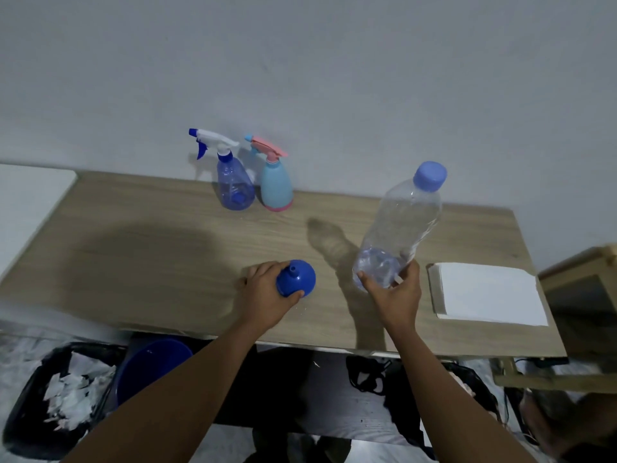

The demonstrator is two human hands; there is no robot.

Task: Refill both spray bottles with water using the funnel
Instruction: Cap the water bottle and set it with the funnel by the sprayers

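While both arms reach over the near edge of the wooden table (133,248), a black bin with paper scraps (66,396) and a blue bucket (153,369) stand below that edge, closest to the person.

On the table, the left hand (263,292) grips the blue funnel (296,278). Its fingers curl over the far side and its thumb presses the near rim. The funnel sits with its wide mouth down and its spout pointing up.

To the right, the right hand (394,295) holds the clear water bottle (400,222) at its base, thumb on one side and fingers on the other. The bottle's long axis leans away and to the right, and the blue cap (430,177) is on. Some water shows near the base. A white paper stack (490,295) lies just beside this hand.

Farther away, at the wall, the blue spray bottle (233,185) and the pale blue and pink spray bottle (276,185) stand upright, just beside each other, with nozzles pointing left. Both carry their trigger heads.

They lie straight ahead of the left hand and slightly to its left, well apart from it. The left hand is the nearer one. I judge that nothing is filled yet. A trigger head must come off first, and the funnel must be turned spout down.
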